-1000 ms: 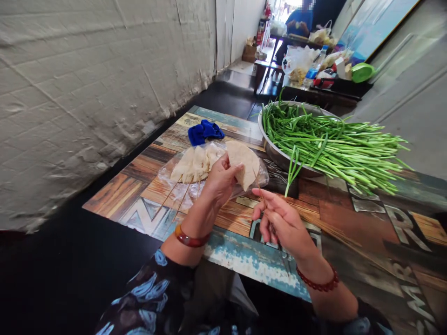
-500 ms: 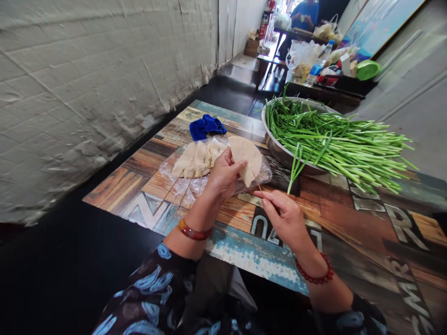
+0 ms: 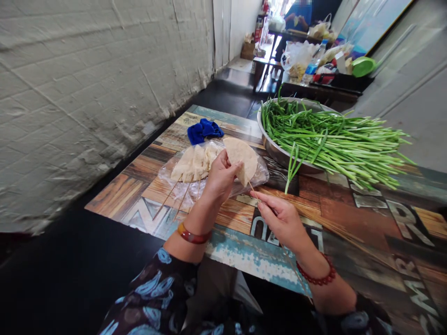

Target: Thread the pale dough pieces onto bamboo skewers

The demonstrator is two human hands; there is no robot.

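Observation:
My left hand pinches the near edge of a flat beige round sheet, perhaps tofu skin or flatbread, which is folded up at that edge. My right hand is closed on a thin wooden skewer. The skewer's far end meets the folded edge by my left fingertips; whether it has pierced it I cannot tell. Left of my left hand, several folded beige pieces on skewers lie on a clear plastic bag, their sticks pointing toward me.
A steel basin of long green garlic chives stands on the patterned table at the right. Loose skewers lie near my right hand. A blue cloth sits behind the bag. Farther back are a cluttered table and another person.
The sheet's near edge has been folded up between my left fingers. My right hand and the skewer have shifted slightly left and toward me. The view has moved a little.

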